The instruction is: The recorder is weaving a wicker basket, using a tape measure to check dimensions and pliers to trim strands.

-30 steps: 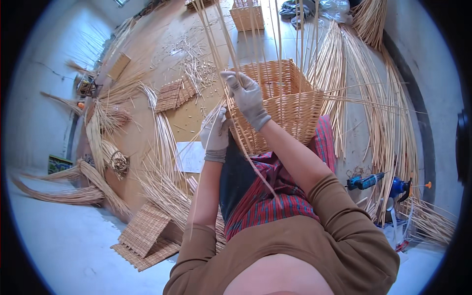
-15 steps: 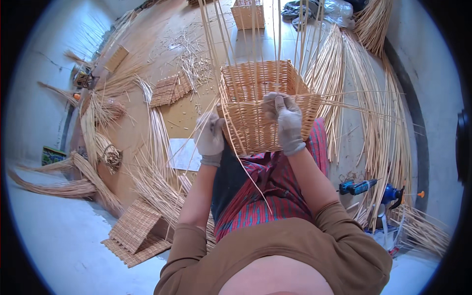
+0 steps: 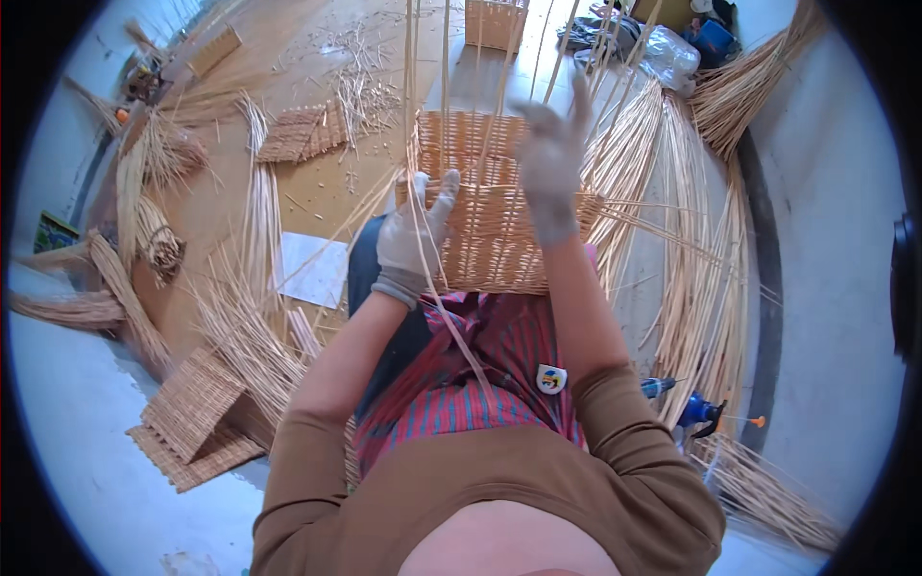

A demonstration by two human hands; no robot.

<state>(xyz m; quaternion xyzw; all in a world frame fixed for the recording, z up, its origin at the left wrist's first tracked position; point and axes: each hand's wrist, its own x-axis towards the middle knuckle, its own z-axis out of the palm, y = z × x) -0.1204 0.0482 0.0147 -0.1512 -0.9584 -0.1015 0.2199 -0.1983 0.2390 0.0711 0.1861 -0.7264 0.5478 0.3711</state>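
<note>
Left grip [image 3: 408, 240], a hand in a pale grey fabric glove, is clamped on the near-left corner of a honey-coloured, box-shaped woven basket [image 3: 490, 254], its thumb laid against the basket's near wall. The left forearm slants up and rightward to it from a bent elbow. Right grip [image 3: 549, 173], gloved alike and blurred by motion, is raised at the basket's near rim, toward the right end; its fingers point up and stand apart, and whether a strand lies among them cannot be told. The right forearm rises steeply, leaning a little left.

The basket's mouth faces up, its near wall toward the person, and its longer side appears to run left to right. Thin, pale, straight stakes [image 3: 446, 67] rise from it, pointing up and away. It sits between the two grips, just beyond a red-and-blue striped cloth [image 3: 519, 346] on the lap. One long, pale, flexible strand [image 3: 471, 360] trails from the basket's near-left corner across the cloth. Right of the basket lie long, straw-coloured bundles of strands [image 3: 706, 288].
</note>
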